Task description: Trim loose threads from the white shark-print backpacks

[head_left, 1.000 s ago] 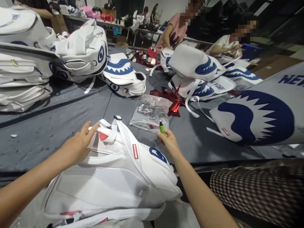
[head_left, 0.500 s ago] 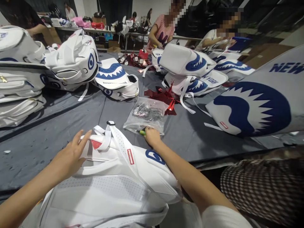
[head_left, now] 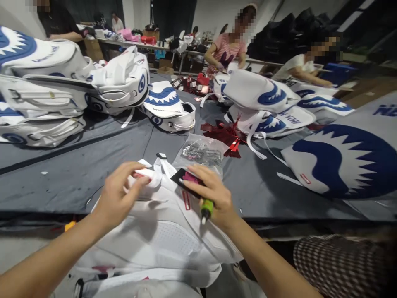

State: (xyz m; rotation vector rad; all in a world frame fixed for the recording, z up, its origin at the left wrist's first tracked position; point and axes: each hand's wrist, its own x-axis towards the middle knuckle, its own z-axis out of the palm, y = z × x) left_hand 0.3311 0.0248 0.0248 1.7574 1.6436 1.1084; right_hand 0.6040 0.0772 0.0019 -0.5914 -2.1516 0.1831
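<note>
A white backpack (head_left: 167, 225) lies in front of me at the table's near edge, with straps and a perforated panel uppermost. My left hand (head_left: 120, 190) is closed on its top end, at the handle loop beside a small red patch. Over the backpack's strap, my right hand (head_left: 212, 192) grips a black hang tag (head_left: 177, 177) with pink print. The same hand also holds a small green-and-black tool (head_left: 207, 209) with a pale tip pointing down; its exact kind is unclear. Just beyond lies a clear plastic bag (head_left: 201, 151) of dark small items.
White backpacks with blue shark-mouth prints are stacked at left (head_left: 46, 95) and right (head_left: 257, 93). One large backpack (head_left: 344, 157) stands close on the right. Red foil tags (head_left: 225, 132) lie mid-table. Several people work across the table, one in a striped shirt (head_left: 228, 54).
My right hand has come back from the plastic bag to above the backpack, now with a black tag besides the green tool. My left hand has closed on the backpack's top.
</note>
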